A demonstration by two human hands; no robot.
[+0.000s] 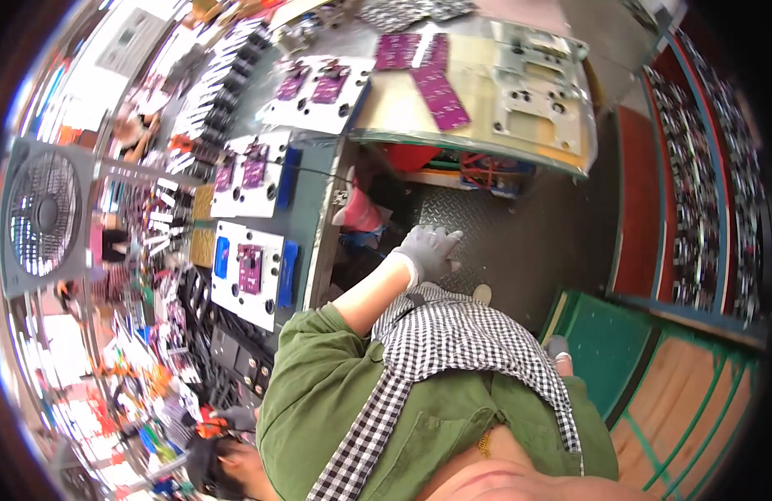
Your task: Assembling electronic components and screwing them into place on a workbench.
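Observation:
My left hand [430, 253], in a grey glove, hangs in front of my checked apron with its fingers stretched out and somewhat spread, holding nothing. Nearest to it are the bench side and a pink cloth-like thing [361, 210] under the bench. At my right side, low by my hip, is my right hand [558, 346], also gloved; its fingers are mostly hidden. On the bench, purple circuit boards [251, 269] sit in white fixture plates [269, 313]. Loose purple circuit boards [440, 98] lie on a pale board-topped surface, beside a metal fixture plate [532, 100].
To the right stand a rack [695, 167] packed with small parts and a green trolley [603, 359]. A large grey fan [45, 215] is at the far left. A co-worker in a black cap [209, 469] is at the lower left. Tread-plate flooring [457, 213] lies ahead.

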